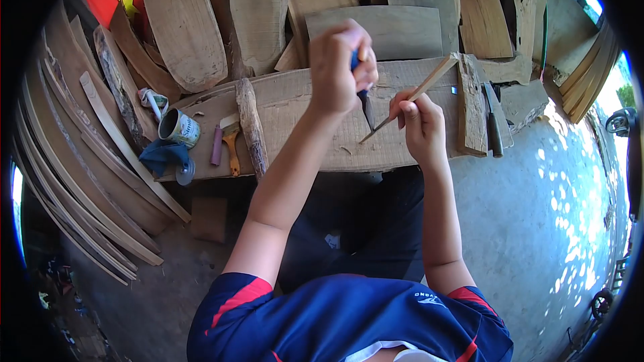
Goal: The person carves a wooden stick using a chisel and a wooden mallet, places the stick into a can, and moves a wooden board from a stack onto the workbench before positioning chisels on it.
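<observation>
Through my distant head-camera feed, I am seeing a brush (233, 149) lying at the wooden bench's (298, 127) near left edge. My left hand (342, 70) is tightly clenching a blue-handled tool (365, 99), point down, mid-bench; my right hand (424, 124) is pinching a slender rod (435, 78). A dark-handled tool (495, 127) is lying toward the right end.

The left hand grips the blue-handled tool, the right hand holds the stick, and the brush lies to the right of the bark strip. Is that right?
Not quite: the head view shows the brush to the left of the bark strip, not the right. The rest stands.
</observation>
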A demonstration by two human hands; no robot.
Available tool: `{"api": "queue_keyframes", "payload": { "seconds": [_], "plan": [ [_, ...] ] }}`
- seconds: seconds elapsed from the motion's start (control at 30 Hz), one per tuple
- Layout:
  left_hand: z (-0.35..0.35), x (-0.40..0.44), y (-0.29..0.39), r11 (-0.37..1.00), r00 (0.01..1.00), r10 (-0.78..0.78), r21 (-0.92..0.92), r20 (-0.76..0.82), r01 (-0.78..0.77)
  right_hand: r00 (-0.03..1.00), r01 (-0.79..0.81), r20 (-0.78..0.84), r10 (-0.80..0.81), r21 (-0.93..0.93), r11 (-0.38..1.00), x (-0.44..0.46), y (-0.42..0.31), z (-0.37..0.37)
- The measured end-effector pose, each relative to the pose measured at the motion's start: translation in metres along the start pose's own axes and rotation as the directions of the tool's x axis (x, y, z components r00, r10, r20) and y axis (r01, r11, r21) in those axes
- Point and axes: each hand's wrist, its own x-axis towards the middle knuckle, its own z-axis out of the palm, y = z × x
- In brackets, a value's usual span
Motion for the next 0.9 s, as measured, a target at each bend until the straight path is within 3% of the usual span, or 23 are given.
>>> {"api": "queue_keyframes", "payload": {
  "seconds": [0.1,0.17,0.27,0.37,0.47,0.7,0.77,0.8,0.87,0.9],
  "plan": [
    [0.004,-0.001,0.004,1.000,1.000,0.022,0.005,-0.012,-0.022,0.998,0.067,0.010,-0.067,-0.009,0.998,0.001,0.000,0.001],
    [0.003,-0.007,-0.025,0.989,1.000,0.007,0.146,0.006,-0.008,0.998,0.055,0.012,-0.054,-0.067,0.996,0.002,-0.003,0.004],
    [-0.014,-0.010,-0.033,0.997,0.997,-0.072,-0.012,-0.011,0.071,0.998,0.049,-0.026,-0.050,-0.013,0.999,0.000,0.001,0.002],
    [-0.010,-0.004,0.001,0.990,0.998,0.000,-0.142,-0.070,-0.010,0.997,0.082,-0.009,-0.082,-0.037,0.996,0.001,0.001,0.002],
    [-0.006,-0.001,0.006,0.998,0.997,0.056,-0.003,-0.045,-0.056,0.997,0.076,-0.005,-0.076,-0.045,0.996,0.001,0.000,0.002],
    [-0.002,0.006,0.017,0.992,0.995,0.078,-0.096,-0.055,-0.083,1.000,-0.002,-0.011,0.002,-0.004,1.000,-0.004,0.000,-0.002],
    [0.002,0.005,0.013,0.991,0.997,0.082,-0.107,-0.015,-0.083,0.997,0.077,-0.018,-0.078,-0.009,0.997,-0.001,-0.002,0.004],
    [0.008,0.002,0.003,0.996,0.996,0.080,0.049,-0.025,-0.079,0.998,0.065,-0.009,-0.065,-0.003,0.998,-0.001,-0.005,0.007],
    [0.012,-0.006,-0.024,0.994,1.000,0.018,0.111,-0.020,-0.016,0.994,0.103,0.041,-0.100,-0.084,0.991,-0.002,-0.010,0.010],
    [0.008,-0.005,-0.028,0.994,0.995,-0.080,-0.073,-0.064,0.075,0.996,0.078,0.039,-0.075,-0.064,0.995,-0.004,-0.012,0.012]
  ]
}}
